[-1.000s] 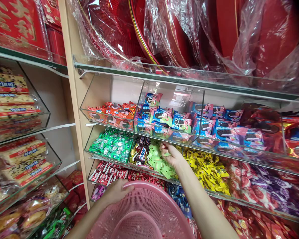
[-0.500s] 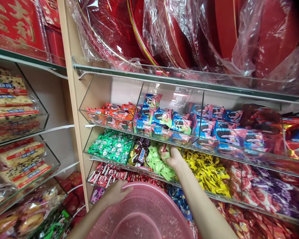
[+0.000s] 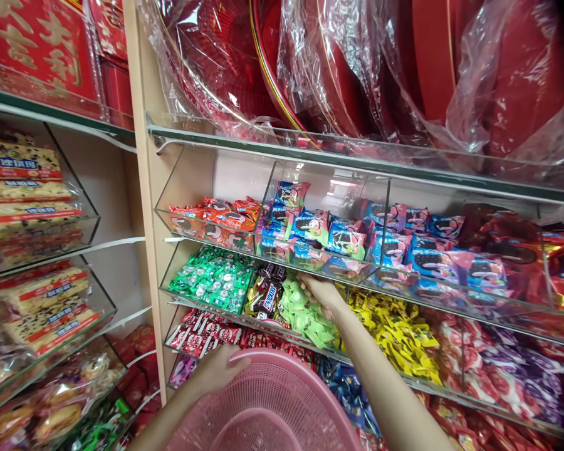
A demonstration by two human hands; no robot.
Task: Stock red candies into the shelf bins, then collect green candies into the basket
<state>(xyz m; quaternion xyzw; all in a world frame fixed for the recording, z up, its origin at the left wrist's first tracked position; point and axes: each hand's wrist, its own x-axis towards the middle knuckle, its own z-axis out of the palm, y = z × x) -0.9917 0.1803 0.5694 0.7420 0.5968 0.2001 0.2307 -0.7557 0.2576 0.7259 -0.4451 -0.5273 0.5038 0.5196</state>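
Observation:
My left hand (image 3: 215, 371) grips the far rim of a pink plastic basket (image 3: 272, 407) held low in front of me. My right hand (image 3: 322, 294) reaches into a clear shelf bin of light green wrapped candies (image 3: 301, 313), fingers curled down among them; what they hold is hidden. To the left of that bin lie Snickers bars (image 3: 266, 291) and darker green candies (image 3: 214, 275). Yellow candies (image 3: 395, 326) fill the bin to the right.
Above are bins of orange and blue cookie packs (image 3: 310, 225). The top shelf (image 3: 357, 153) holds red trays in plastic wrap. Red KitKat packs (image 3: 202, 332) lie on the shelf below. A left shelf unit (image 3: 32, 225) holds nougat packs.
My right hand lifted a little with fingers closed around candies, then pushed back down into the light green candy bin. The view shifted slightly downward. The left hand stayed on the basket rim.

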